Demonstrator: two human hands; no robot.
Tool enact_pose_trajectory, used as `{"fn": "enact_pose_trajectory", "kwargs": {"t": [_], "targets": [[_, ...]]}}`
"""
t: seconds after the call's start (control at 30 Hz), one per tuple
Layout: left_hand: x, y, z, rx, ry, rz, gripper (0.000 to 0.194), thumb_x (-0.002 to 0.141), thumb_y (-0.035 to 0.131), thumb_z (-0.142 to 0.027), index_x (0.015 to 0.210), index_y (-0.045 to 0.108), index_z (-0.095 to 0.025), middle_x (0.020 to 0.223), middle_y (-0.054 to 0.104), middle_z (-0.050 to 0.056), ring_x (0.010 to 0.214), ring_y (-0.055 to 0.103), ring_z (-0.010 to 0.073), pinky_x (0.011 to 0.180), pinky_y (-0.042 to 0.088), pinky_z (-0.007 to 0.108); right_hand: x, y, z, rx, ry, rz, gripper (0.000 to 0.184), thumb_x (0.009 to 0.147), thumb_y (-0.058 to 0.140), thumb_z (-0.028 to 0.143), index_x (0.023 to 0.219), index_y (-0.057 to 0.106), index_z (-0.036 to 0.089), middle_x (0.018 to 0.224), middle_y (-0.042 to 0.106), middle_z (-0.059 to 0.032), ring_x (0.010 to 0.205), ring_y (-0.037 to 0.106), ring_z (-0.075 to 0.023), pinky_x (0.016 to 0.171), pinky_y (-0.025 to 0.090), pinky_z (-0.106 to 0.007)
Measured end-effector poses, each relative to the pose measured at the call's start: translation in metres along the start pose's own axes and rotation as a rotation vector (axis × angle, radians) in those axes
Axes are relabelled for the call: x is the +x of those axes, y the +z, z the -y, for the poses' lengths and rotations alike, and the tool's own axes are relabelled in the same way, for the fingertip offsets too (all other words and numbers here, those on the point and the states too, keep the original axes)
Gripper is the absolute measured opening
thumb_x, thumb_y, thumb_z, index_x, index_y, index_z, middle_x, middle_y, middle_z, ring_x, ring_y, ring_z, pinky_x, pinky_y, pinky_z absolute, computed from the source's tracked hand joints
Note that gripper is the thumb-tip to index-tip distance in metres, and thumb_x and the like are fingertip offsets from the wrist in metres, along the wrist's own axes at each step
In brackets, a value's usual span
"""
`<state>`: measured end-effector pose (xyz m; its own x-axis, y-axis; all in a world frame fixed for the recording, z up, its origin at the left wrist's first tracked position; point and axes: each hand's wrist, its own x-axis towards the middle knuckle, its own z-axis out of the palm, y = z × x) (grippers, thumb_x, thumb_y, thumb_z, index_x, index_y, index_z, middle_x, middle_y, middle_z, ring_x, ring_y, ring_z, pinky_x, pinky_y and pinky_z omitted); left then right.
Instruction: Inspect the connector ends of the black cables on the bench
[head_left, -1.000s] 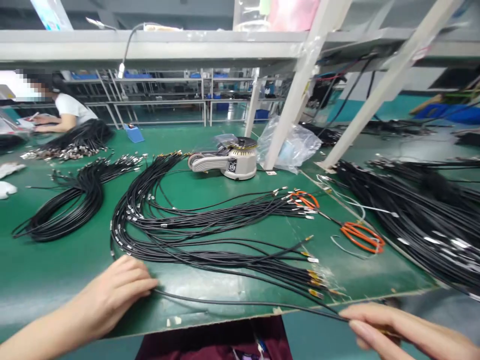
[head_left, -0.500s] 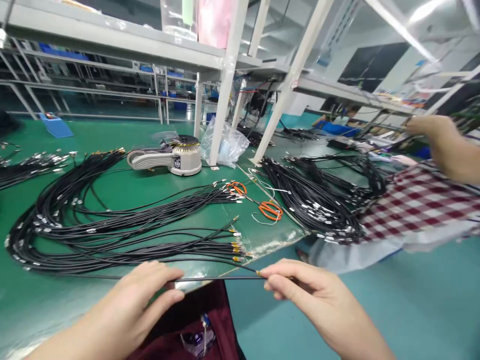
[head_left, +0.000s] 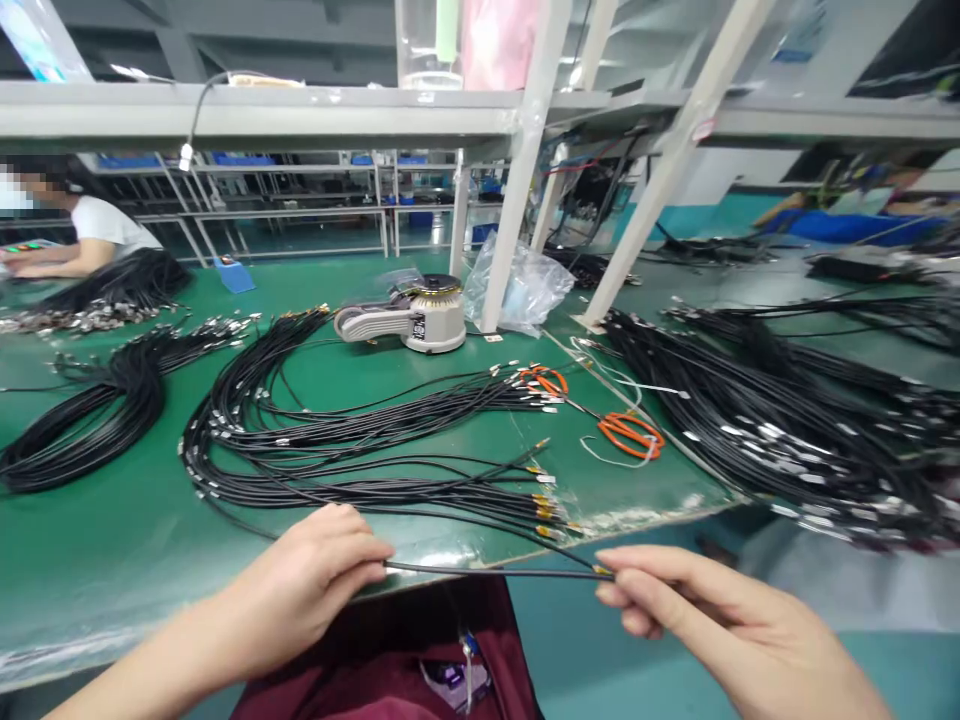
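A thin black cable stretches almost level between my hands at the table's front edge. My left hand is closed on it, thumb against the forefinger. My right hand pinches the cable's end, where a bit of yellow shows at the fingertips; the tip itself is hidden. Just beyond lies a curved bundle of black cables with white labels, its yellow-banded ends pointing right. Another cable from that bundle runs down to my right fingers.
Orange-handled scissors lie right of the bundle. A round tape dispenser stands behind, beside a clear plastic bag and shelf posts. More cable bundles lie at right and left. A person sits at the far left.
The view has swung left, so things appear further right. My left fingers have closed on the cable, the thumb now meeting the forefinger. My right hand keeps its pinch.
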<state>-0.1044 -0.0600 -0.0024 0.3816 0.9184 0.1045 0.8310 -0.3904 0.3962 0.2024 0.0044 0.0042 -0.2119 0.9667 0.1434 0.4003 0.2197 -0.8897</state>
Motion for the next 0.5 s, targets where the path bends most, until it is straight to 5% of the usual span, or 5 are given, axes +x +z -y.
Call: {"fn": "enact_pose_trajectory", "kwargs": {"t": [0.13,0.3,0.5], "targets": [[0.033,0.018,-0.035,-0.115,0.071,0.085,0.023,0.089,0.039,-0.022,0.093,0.062,-0.022,0.077,0.061,0.002,0.073,0.054,0.0142,0.066,0.041,0.025,-0.007,0.006,0.010,0.166,0.160,0.138,0.015,0.074,0.060,0.032,0.074,0.057,0.018,0.064,0.068,-0.0039,0.056,0.063,-0.0138,0.053,0.051,-0.021],[0.075,0.034,-0.078,-0.325,0.015,0.119,0.018,0.083,0.046,-0.021,0.082,0.064,-0.022,0.075,0.064,-0.001,0.072,0.057,0.0153,0.065,0.040,0.025,-0.014,0.000,0.015,0.102,0.136,0.178,0.016,0.080,0.056,0.032,0.076,0.053,0.017,0.069,0.067,-0.0028,0.063,0.063,-0.0127,0.059,0.049,-0.023],[0.091,0.030,-0.091,-0.641,-0.130,0.193,0.016,0.080,0.050,-0.026,0.079,0.066,-0.025,0.080,0.067,-0.005,0.077,0.059,0.0129,0.071,0.041,0.021,-0.019,-0.030,0.010,0.011,0.097,0.242,0.016,0.076,0.062,0.029,0.087,0.059,0.018,0.081,0.066,-0.0029,0.074,0.061,-0.0137,0.068,0.049,-0.026]]}}
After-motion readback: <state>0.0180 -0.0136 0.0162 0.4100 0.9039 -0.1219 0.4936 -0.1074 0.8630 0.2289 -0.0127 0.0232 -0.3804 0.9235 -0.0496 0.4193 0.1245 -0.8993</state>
